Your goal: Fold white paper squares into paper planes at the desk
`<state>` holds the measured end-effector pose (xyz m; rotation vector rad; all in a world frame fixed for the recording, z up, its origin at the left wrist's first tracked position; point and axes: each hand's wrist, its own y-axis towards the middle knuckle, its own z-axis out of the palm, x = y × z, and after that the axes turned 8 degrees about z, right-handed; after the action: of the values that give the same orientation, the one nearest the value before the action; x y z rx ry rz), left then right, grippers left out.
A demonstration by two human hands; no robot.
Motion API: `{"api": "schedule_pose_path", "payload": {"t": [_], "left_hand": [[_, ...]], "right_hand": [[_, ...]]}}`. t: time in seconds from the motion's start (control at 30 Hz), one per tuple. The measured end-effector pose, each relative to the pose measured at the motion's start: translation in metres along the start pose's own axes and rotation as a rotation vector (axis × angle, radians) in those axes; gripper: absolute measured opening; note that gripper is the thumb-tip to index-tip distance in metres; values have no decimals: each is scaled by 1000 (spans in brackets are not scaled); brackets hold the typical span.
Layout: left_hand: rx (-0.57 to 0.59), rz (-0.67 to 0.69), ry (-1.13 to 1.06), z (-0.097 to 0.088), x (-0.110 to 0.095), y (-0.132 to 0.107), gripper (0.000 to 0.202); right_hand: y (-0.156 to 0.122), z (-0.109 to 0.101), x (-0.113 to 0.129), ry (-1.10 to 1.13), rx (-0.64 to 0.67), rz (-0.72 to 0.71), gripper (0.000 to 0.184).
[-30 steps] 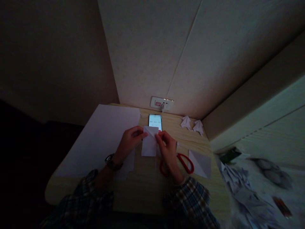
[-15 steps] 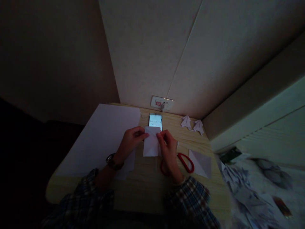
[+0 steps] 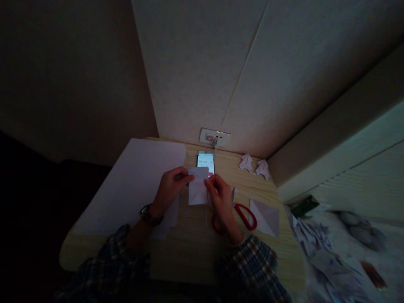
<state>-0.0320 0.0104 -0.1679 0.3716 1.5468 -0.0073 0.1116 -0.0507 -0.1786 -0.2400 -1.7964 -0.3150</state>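
Observation:
A small folded sheet of white paper (image 3: 198,192) with crease lines is held up over the table in front of me. My left hand (image 3: 171,185) pinches its left edge between thumb and fingers. On the right edge, my right hand (image 3: 220,195) pinches it the same way. Behind the paper's top lies a phone (image 3: 205,160) with a lit timer screen, partly covered. Red-handled scissors (image 3: 246,217) rest under and beside my right hand, their blades mostly hidden by it. To their right is a creased paper square (image 3: 265,216).
Large white sheets (image 3: 135,181) cover the left of the wooden table (image 3: 186,252). Two folded paper figures (image 3: 254,165) sit at the back right, by the wall. A socket (image 3: 214,137) with a plug is above the phone. Right of the table lies a heap of papers (image 3: 328,261).
Both hands have shifted slightly left with the folded paper, which now sits a little higher. More of the scissors' blades shows beside my right hand.

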Motion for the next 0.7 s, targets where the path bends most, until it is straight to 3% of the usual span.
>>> {"api": "schedule_pose_path", "payload": {"t": [0.27,0.7], "left_hand": [[-5,-21,-30,1,3,-1,22],[41,-83,-192,0,-5,-3,19]], "right_hand": [[-2,-1,2,-46,5,1,26],[4,-3,-2,246,-43,121,23]]}}
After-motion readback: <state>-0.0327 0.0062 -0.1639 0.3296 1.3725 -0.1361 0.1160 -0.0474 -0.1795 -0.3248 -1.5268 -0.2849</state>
